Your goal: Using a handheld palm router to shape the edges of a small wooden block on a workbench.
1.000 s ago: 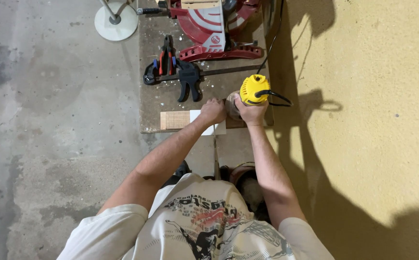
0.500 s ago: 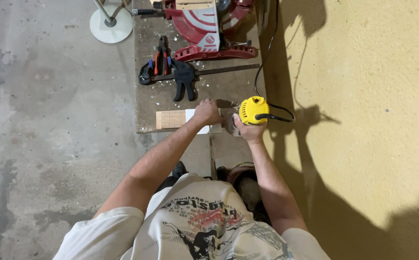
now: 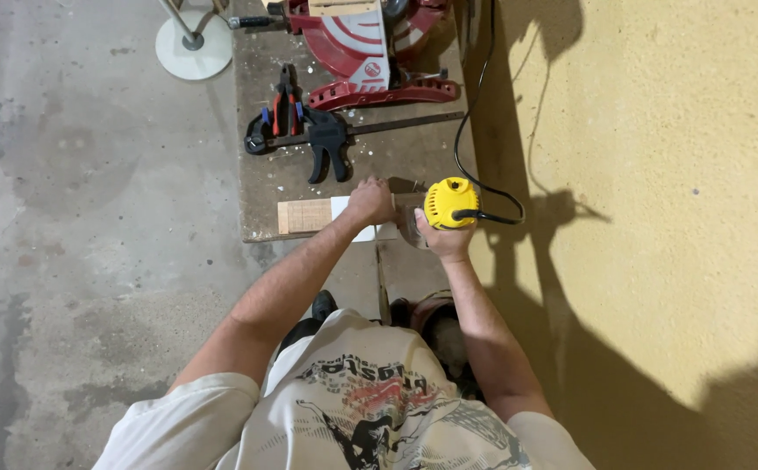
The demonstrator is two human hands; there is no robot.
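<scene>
Hands meet near the centre of the frame, at the near edge of a worn brown tabletop (image 3: 266, 174). The right hand (image 3: 441, 237) is wrapped around the body of a small yellow-topped power tool (image 3: 449, 203), most likely a compact router, with the fingers closed on it from below; the yellow cap faces the camera. A black cord (image 3: 483, 96) leaves the tool's right side, loops out over the yellow wall (image 3: 657, 174) and runs up toward the top of the frame. The left hand (image 3: 370, 200) lies just left of the tool, curled down onto a white piece (image 3: 344, 209) that rests on the tabletop's edge; whether it grips or only presses cannot be told. Touching that piece on its left is a pale wooden block (image 3: 304, 215), flat along the same edge.

Further up the tabletop, above the left hand, lies a black bar clamp (image 3: 326, 139), its long bar pointing right. Pliers with red and blue handles (image 3: 286, 109) rest across its left end. At the top centre stands a red mitre saw (image 3: 361, 43), partly cut off by the frame.

To the upper left, on the grey concrete floor (image 3: 74, 218), sits a round white stand base (image 3: 194, 52) with a metal post. The person's printed light T-shirt (image 3: 353, 409) fills the bottom of the frame, and dark shadows fall on the wall at right.
</scene>
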